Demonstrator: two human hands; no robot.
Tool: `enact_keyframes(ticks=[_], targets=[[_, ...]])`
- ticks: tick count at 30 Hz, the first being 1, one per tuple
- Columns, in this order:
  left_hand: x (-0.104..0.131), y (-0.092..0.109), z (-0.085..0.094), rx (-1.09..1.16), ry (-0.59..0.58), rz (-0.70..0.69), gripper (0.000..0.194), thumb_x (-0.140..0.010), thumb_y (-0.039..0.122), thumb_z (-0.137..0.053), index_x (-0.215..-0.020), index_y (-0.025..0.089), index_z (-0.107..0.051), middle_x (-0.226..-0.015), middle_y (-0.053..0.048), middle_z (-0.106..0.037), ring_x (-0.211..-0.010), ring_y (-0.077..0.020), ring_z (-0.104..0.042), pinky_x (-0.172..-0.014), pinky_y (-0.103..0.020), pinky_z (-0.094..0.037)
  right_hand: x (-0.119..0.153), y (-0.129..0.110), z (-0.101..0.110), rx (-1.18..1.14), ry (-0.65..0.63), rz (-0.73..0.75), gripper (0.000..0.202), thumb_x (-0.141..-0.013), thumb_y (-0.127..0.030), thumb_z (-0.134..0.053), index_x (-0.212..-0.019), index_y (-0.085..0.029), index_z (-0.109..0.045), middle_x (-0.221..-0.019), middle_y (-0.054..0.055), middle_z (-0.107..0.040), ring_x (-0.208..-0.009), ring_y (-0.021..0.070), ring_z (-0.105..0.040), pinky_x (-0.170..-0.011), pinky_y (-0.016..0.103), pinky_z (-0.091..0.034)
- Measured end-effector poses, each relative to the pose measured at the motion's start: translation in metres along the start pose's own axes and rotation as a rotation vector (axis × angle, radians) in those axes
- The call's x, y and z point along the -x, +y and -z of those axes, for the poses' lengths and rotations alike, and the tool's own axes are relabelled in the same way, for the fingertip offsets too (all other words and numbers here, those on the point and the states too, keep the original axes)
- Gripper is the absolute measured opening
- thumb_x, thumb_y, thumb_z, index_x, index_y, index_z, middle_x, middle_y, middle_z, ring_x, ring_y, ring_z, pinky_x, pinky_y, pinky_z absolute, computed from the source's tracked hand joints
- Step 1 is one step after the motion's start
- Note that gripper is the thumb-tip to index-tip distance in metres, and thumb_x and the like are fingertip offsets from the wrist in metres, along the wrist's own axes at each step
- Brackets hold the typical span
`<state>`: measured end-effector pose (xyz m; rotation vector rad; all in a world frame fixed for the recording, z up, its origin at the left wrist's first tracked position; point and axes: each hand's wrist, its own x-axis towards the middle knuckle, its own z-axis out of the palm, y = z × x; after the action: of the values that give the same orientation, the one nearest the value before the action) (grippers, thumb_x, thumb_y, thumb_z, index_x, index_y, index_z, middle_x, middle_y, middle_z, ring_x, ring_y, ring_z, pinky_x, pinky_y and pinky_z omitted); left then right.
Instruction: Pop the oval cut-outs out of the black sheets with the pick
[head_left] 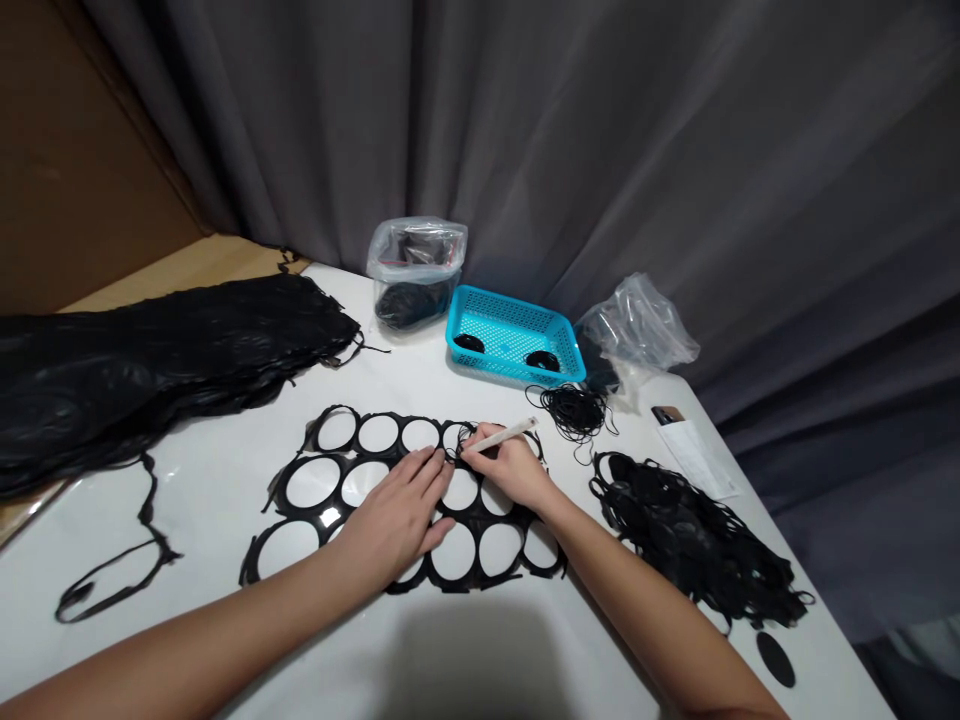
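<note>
A black sheet (347,464) with rows of round holes lies flat on the white table. My left hand (401,510) rests flat on its middle, fingers stretched out toward the back row. My right hand (510,468) grips a pale, pen-like tool (504,436), its tip low over a hole in the back row. Thin black rings (463,437) show at that hole, beside my right fingertips; whether they are touched is hard to tell.
Stacked black sheets (150,370) fill the left. Behind stand a clear bag (416,270), a blue basket (510,320) holding black pieces and another bag (645,325). Thin rings (574,410) and black scraps (690,530) lie right, near a black disc (775,659).
</note>
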<state>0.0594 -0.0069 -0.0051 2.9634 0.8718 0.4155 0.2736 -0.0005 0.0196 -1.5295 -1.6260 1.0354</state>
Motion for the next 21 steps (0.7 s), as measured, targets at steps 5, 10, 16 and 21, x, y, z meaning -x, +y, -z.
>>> enact_keyframes(ticks=[5,10,16,21], targets=[[-0.001,0.001,0.001,-0.016,-0.017,0.002,0.056,-0.097,0.040,-0.058,-0.139,0.004,-0.053,-0.142,-0.021,-0.056,-0.134,-0.0367,-0.048,-0.112,-0.048,-0.039,-0.001,0.004,0.000,0.028,-0.014,0.041,0.008,-0.084,-0.025,-0.063,-0.078,-0.021,-0.060,-0.087,0.001,-0.071,-0.085,0.0184,-0.064,-0.082,0.030,-0.047],[0.000,0.001,0.001,-0.036,-0.023,0.006,0.058,-0.097,0.042,-0.058,-0.140,0.004,-0.052,-0.142,-0.021,-0.056,-0.134,-0.0366,-0.049,-0.112,-0.047,-0.038,-0.003,0.003,0.000,0.094,-0.012,0.086,0.008,-0.085,-0.022,-0.064,-0.077,-0.021,-0.061,-0.089,0.002,-0.071,-0.089,0.0198,-0.063,-0.084,0.032,-0.045],[0.000,0.002,0.000,-0.045,-0.018,-0.001,0.056,-0.098,0.041,-0.055,-0.139,0.004,-0.052,-0.142,-0.021,-0.056,-0.135,-0.0360,-0.048,-0.112,-0.047,-0.039,0.007,0.005,-0.006,0.286,0.013,0.258,0.014,-0.092,-0.022,-0.061,-0.078,-0.022,-0.059,-0.086,0.002,-0.071,-0.086,0.0199,-0.062,-0.085,0.034,-0.041],[0.000,0.001,-0.002,-0.030,0.006,-0.011,0.056,-0.097,0.039,-0.055,-0.139,0.002,-0.052,-0.139,-0.022,-0.058,-0.134,-0.0361,-0.049,-0.114,-0.046,-0.036,0.010,0.015,-0.011,0.575,0.054,0.469,0.010,-0.094,-0.020,-0.055,-0.089,-0.024,-0.062,-0.094,0.004,-0.072,-0.090,0.0220,-0.063,-0.090,0.037,-0.042]])
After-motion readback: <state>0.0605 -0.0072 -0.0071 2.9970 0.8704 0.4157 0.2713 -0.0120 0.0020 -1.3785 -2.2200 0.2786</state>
